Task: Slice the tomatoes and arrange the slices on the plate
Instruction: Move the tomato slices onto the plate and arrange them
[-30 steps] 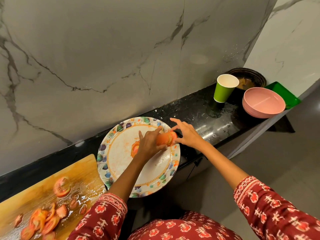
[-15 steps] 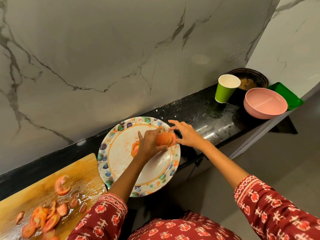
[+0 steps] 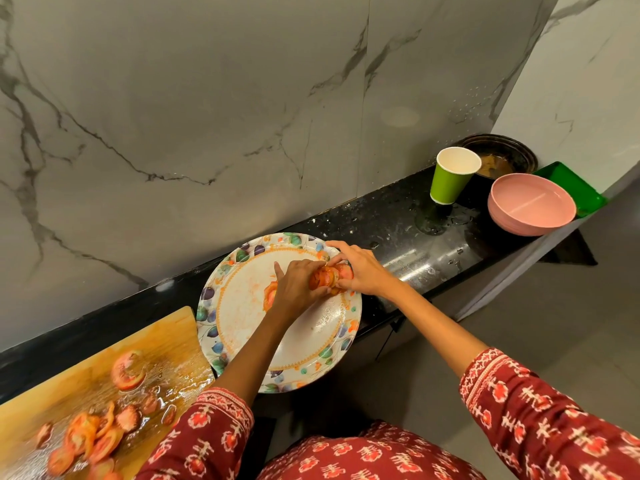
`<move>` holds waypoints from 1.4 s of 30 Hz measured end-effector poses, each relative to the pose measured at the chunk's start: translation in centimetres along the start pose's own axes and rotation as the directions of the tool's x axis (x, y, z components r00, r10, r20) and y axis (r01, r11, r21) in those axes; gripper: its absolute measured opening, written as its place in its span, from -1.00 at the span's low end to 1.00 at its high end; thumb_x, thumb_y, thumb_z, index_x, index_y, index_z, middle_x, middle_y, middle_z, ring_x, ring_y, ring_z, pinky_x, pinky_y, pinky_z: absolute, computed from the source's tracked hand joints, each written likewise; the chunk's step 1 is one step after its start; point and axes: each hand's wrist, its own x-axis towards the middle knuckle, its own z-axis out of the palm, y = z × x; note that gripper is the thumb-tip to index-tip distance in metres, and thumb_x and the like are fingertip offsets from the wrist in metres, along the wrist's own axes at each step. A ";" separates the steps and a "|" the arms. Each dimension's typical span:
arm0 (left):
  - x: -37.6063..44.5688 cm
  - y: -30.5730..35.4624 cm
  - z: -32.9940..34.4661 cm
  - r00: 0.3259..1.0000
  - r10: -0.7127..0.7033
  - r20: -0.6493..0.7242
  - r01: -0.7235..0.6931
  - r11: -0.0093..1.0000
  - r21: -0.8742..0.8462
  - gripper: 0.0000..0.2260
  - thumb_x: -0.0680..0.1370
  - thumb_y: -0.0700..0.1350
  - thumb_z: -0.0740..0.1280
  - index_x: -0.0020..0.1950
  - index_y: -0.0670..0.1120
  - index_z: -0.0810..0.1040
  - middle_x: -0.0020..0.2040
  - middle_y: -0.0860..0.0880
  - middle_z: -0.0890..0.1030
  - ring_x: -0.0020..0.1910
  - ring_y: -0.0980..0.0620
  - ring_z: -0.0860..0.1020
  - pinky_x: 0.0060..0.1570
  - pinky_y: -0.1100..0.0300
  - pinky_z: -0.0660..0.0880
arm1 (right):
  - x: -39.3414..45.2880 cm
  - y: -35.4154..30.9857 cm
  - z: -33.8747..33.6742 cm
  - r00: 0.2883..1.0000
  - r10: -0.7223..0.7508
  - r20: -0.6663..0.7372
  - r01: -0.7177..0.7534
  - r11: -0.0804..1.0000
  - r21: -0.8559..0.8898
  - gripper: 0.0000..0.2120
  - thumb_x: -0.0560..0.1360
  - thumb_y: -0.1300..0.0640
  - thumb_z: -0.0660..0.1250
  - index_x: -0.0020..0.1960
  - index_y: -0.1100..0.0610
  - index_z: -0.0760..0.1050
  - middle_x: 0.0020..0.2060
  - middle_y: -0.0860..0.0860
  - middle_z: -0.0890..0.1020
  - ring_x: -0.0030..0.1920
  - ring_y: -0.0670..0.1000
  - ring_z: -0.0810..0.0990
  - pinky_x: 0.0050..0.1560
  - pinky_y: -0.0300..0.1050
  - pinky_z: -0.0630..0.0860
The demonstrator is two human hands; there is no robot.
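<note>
Left of the fingers [image 3: 313, 268] the plate [image 3: 242, 306] lies bare apart from one tomato slice [image 3: 270, 295]. Right of them runs open counter [image 3: 408, 244], blocked farther on by cup [image 3: 450, 178] and pink bowl [image 3: 531, 206]. Behind them stands the wall [image 3: 242, 116].

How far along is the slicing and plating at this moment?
Slicing looks done: cut tomato slices lie on the wet wooden cutting board. Plating is just beginning: one slice rests on the floral-rimmed round plate, while the left hand and right hand hold a stack of slices over it. The board's slices remain unplated.
</note>
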 end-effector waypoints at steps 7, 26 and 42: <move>-0.4 -0.1 -0.1 1.000 -0.006 0.003 0.006 1.000 0.001 -0.52 0.47 0.10 0.36 0.36 0.06 0.36 0.35 -0.01 0.43 0.36 -0.01 0.32 0.43 -0.23 -0.13 | -0.2 0.0 0.9 0.998 0.001 0.065 0.003 0.998 -0.063 -0.03 0.30 0.00 0.51 0.51 0.02 -0.02 0.30 -0.07 0.45 0.38 -0.01 0.23 0.46 0.10 -0.04; -0.6 -0.2 0.0 1.000 -0.009 0.007 0.009 1.000 0.018 -0.41 0.44 0.14 0.38 0.42 0.05 0.29 0.38 -0.01 0.39 0.38 -0.01 0.29 0.42 -0.24 -0.17 | -0.4 0.7 0.6 1.000 -0.009 0.008 0.009 0.999 -0.040 -0.04 0.30 0.04 0.49 0.51 0.04 -0.02 0.18 -0.05 0.48 0.30 0.01 0.32 0.45 0.13 0.01; -0.8 0.0 0.0 1.000 0.016 -0.027 -0.016 1.000 -0.005 -0.42 0.46 0.13 0.36 0.42 0.01 0.29 0.36 -0.04 0.43 0.36 -0.03 0.33 0.43 -0.23 -0.15 | 0.0 0.4 -0.1 0.997 -0.071 0.009 0.072 0.991 -0.116 -0.09 0.36 -0.01 0.47 0.51 0.06 -0.01 0.13 -0.08 0.58 0.33 -0.03 0.32 0.47 0.15 -0.14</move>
